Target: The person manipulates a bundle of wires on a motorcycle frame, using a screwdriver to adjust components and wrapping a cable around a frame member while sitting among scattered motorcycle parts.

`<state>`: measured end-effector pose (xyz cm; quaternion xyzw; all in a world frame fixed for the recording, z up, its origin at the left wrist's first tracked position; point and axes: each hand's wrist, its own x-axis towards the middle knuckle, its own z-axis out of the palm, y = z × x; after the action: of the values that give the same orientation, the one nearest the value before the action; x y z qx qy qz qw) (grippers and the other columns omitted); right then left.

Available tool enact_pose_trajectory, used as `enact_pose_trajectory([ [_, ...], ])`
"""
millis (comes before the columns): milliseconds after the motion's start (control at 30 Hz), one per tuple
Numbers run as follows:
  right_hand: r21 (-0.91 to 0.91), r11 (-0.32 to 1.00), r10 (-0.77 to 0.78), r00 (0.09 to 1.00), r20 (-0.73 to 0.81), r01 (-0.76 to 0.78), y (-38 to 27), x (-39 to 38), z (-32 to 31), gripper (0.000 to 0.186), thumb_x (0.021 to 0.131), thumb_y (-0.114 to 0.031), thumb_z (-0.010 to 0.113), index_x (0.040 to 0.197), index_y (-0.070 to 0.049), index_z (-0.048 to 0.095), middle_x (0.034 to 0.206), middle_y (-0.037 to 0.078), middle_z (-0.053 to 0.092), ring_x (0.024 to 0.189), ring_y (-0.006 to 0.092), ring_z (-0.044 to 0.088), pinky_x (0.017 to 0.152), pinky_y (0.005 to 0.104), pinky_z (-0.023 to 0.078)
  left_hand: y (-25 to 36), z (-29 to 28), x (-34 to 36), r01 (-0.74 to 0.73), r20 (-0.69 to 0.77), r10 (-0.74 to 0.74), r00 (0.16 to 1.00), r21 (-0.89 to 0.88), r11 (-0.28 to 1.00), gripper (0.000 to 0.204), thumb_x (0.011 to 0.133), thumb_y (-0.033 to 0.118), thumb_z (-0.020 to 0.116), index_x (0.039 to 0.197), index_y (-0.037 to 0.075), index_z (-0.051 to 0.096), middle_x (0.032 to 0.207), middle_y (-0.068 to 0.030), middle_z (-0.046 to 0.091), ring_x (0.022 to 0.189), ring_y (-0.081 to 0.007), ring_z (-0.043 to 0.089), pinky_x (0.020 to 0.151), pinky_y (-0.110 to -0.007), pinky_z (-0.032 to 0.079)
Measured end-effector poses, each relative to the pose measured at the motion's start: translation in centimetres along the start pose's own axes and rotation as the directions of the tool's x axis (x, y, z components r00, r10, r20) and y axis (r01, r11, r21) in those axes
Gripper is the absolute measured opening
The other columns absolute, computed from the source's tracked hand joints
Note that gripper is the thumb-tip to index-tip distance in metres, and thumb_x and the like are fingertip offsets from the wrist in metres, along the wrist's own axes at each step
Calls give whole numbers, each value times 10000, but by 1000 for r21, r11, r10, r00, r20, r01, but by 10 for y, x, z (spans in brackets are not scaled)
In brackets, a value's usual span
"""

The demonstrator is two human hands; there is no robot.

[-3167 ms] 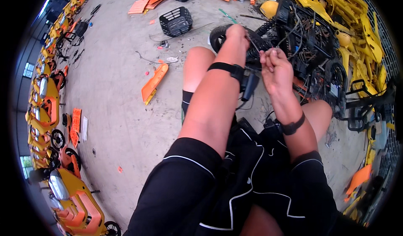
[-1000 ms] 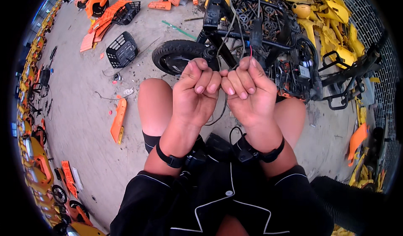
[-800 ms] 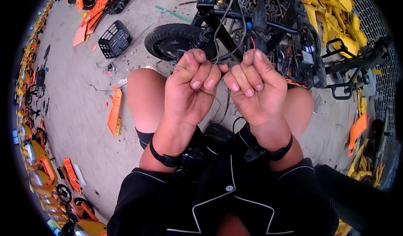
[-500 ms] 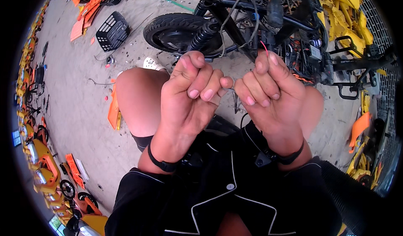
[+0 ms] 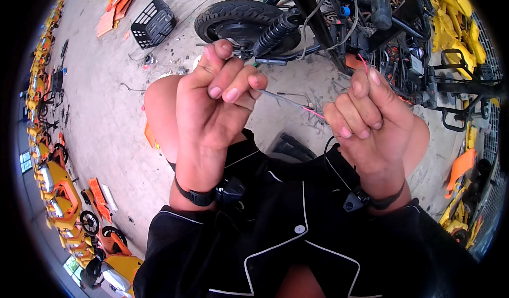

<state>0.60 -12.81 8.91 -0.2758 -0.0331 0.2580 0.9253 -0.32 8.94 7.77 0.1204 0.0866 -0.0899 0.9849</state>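
Observation:
My left hand point(image 5: 209, 107) is closed on a thin grey cable point(image 5: 281, 98) that stretches rightward to my right hand point(image 5: 371, 128), also closed on it. Red wire point(image 5: 310, 110) shows along the cable's right part, and a short red end point(image 5: 362, 60) sticks up above my right fingertips. Beyond my hands lies a stripped black scooter frame point(image 5: 318, 16) with a rear wheel point(image 5: 214, 19), a coil shock absorber point(image 5: 275, 34), loose grey wires and exposed electrical parts point(image 5: 416, 64).
My bent legs frame my hands. A black plastic basket point(image 5: 151, 24) and orange panels point(image 5: 114, 14) lie on the concrete floor point(image 5: 101, 128). Yellow body panels point(image 5: 453, 27) are heaped at right; a long row of yellow-orange scooters point(image 5: 63, 202) lines the left.
My hands, close together half a second ago, have drawn apart, exposing grey cable and red wire between them. The scooter frame appears higher and farther right in view.

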Motion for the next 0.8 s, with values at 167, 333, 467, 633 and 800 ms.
enact_pose_trajectory([
  [167,10,1000,6,1000,-27,-6,-1,-13,5,310,1016,-205,361,874,-24,569,480,-73,243,415,64,278,522,259,356,16,-5,-4,-25,-23,26,999,26,999,193,1021,225,406,979,58,493,543,35,304,537,-120,345,743,-327,421],
  [333,16,1000,-4,1000,3,4,-1,-20,7,308,1015,-201,362,867,-21,563,481,-70,240,418,63,273,520,260,354,31,3,-3,-51,-108,65,992,133,990,174,1013,215,425,980,51,473,550,28,298,516,-120,323,696,-312,415],
  [467,34,999,-30,996,80,27,-1,-28,9,311,1015,-200,358,865,-17,561,477,-71,231,411,63,266,514,261,348,43,13,5,-127,-194,165,967,197,972,121,995,132,406,939,51,476,536,36,296,470,-105,284,647,-299,404],
  [633,36,999,-38,997,70,36,-8,-39,8,307,1013,-199,365,850,-17,551,470,-75,228,401,67,263,507,260,342,76,21,25,-221,-264,307,914,311,925,163,940,0,336,885,52,479,515,57,289,399,-86,195,594,-281,383],
  [800,47,998,-42,997,70,38,-10,-52,8,283,1005,-200,396,845,-22,546,469,-66,232,403,71,265,511,260,344,98,25,44,-146,-315,308,898,448,882,146,967,44,325,924,40,464,506,69,243,388,-74,160,563,-269,370],
])
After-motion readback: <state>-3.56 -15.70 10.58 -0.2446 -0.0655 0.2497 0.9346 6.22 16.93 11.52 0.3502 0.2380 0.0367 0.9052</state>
